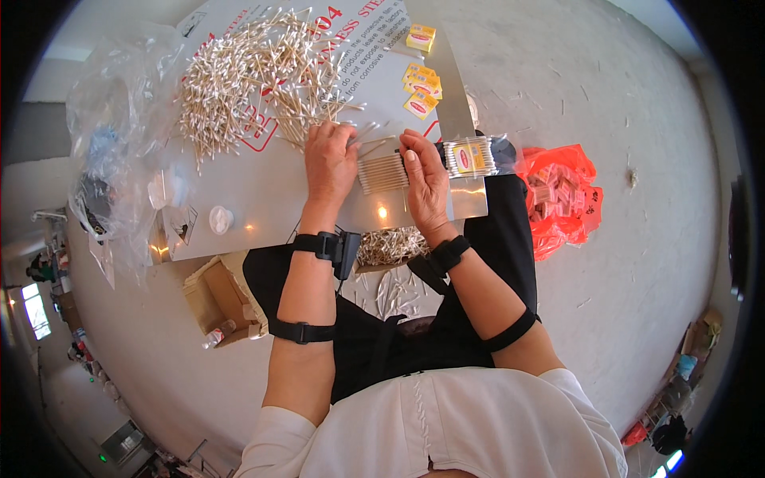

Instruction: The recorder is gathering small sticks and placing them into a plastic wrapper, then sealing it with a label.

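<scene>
Head view: left hand (330, 162) lies palm down on the steel sheet (263, 203), fingers curled and pressing against the left end of a neat row of cotton swabs (381, 173). Right hand (427, 182) sits on the row's right end, fingers flat and nearly closed over it, so the row is squeezed between both hands. Neither hand grips anything outright; it looks like a push-and-square hold.

Just right of the right hand, a filled clear swab pack (470, 157) with a yellow label. Loose swab pile (255, 76) is up-left, touching the left fingertips. Yellow label cards (421, 81) above, red bag (562, 195) at right, crumpled clear plastic (119, 119) at left.

To do this well, I'd judge: keep the swabs parallel, tips flush, pressure even from both sides, and pick out crossed strays before bundling.
</scene>
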A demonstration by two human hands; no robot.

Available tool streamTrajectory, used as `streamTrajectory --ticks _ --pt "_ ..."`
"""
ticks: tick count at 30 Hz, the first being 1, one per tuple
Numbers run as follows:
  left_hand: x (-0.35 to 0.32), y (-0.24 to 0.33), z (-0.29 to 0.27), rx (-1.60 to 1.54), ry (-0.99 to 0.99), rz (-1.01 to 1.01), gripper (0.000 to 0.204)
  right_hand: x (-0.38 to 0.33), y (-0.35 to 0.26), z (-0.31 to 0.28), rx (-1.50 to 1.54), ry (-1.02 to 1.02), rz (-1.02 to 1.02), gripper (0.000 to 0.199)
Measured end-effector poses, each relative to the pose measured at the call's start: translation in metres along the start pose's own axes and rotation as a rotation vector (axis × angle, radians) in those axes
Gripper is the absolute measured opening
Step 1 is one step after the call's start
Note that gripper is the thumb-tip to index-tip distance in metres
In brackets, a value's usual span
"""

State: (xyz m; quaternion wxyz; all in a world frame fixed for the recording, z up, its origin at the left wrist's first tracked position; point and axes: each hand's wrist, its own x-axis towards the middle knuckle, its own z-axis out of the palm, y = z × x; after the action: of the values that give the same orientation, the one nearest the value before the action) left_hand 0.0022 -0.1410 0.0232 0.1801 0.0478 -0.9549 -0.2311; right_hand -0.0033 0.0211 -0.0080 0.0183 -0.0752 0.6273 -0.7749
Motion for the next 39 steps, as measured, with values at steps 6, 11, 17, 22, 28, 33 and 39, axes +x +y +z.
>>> streamTrajectory --ticks 6,11,17,22,28,33,39 --pt "-0.006 0.002 0.003 -0.016 -0.018 0.050 0.020 0.000 0.003 -0.002 0.023 0.011 0.022 0.028" --pt "-0.037 -0.007 0.012 -0.562 0.233 -0.230 0.026 0.010 -0.002 -0.003 -0.034 -0.035 -0.068 0.036" --pt "-0.036 0.008 0.030 -1.092 0.359 -0.364 0.045 0.035 0.001 0.000 -0.099 -0.152 -0.038 0.042" --pt "-0.023 0.007 0.035 -1.256 0.336 -0.318 0.047 0.027 0.007 0.004 0.019 -0.178 0.056 0.045" --pt "-0.037 0.009 0.020 -0.615 0.250 -0.210 0.048 0.026 -0.004 0.002 0.146 -0.079 0.153 0.045" --pt "-0.052 0.029 0.011 0.246 -0.182 -0.022 0.075 0.026 -0.004 0.000 0.131 -0.071 0.141 0.044" --pt "-0.042 0.025 0.005 0.280 -0.255 0.003 0.079 0.022 0.000 0.000 0.091 -0.082 0.089 0.043"
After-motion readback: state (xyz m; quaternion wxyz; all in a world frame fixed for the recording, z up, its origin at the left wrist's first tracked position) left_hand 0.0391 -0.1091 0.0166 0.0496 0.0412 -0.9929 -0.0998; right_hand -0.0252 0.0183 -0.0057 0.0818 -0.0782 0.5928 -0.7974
